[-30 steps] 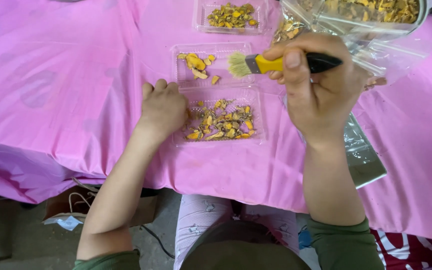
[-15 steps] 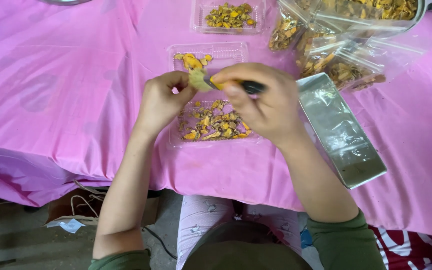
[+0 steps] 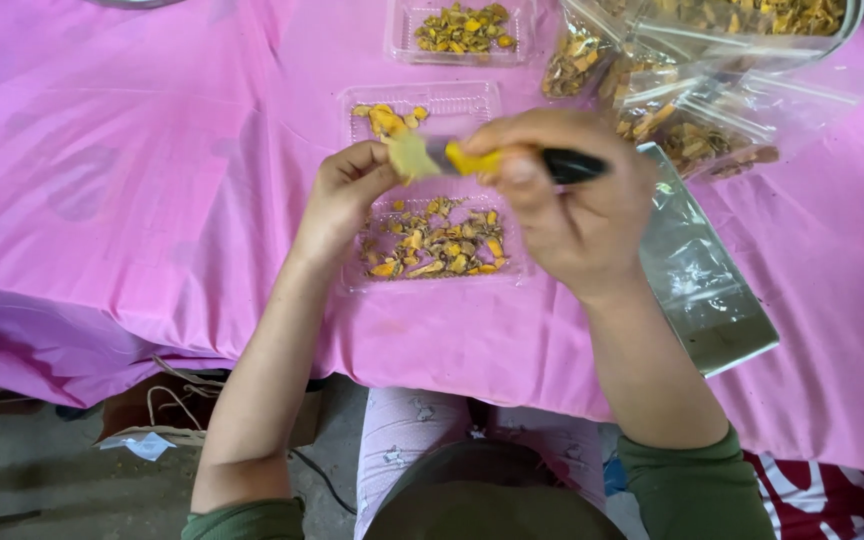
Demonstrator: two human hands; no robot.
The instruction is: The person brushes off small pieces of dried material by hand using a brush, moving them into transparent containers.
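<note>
Pink cloth covers the surface, bare concrete floor below. Three clear trays of yellow-orange bits, plus several plastic bags. Right hand has a closed grip on a yellow-and-black brush above the nearest tray; left hand pinches its bristles.

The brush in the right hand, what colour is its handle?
Yellow near the bristles, black behind, on the brush in the head view.
</note>
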